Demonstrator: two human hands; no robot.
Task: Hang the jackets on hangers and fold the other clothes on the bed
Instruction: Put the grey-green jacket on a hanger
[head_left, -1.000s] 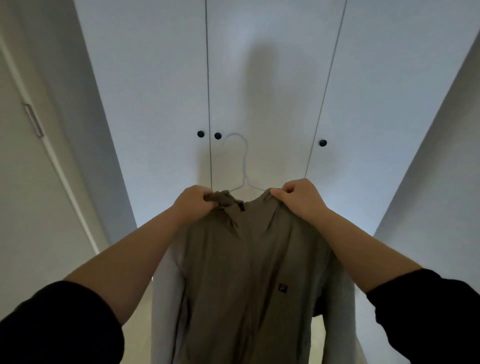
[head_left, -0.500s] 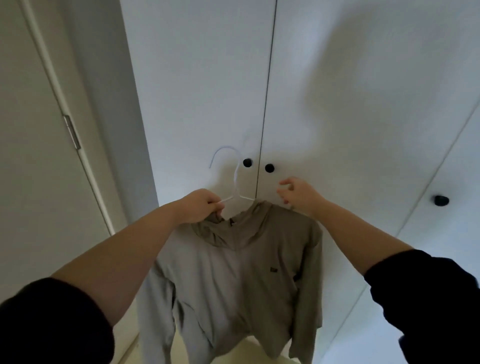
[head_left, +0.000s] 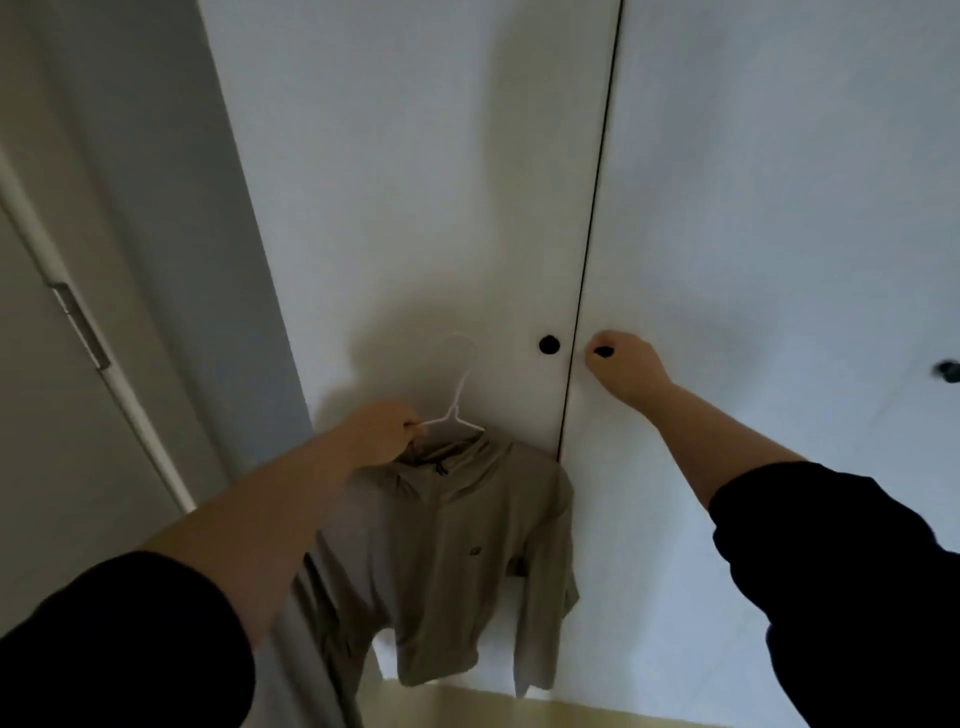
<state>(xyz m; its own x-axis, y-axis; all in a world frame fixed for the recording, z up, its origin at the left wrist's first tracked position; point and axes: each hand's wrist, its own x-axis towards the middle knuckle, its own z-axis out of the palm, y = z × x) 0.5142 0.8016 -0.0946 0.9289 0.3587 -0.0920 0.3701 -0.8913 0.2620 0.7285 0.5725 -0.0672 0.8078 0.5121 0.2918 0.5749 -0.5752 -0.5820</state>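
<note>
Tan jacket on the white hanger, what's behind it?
Behind the tan jacket is a closed white wardrobe door, its black knob higher up. The left hand holds the hanger; the right hand grips the neighbouring door's knob. The wardrobe's inside is hidden.

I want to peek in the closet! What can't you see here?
In the head view:
Behind the wardrobe doors: they are closed.
The knob under the right hand: mostly covered.
The logo on the jacket: too small to read.
The far knob: blurred, at the right edge.
</note>
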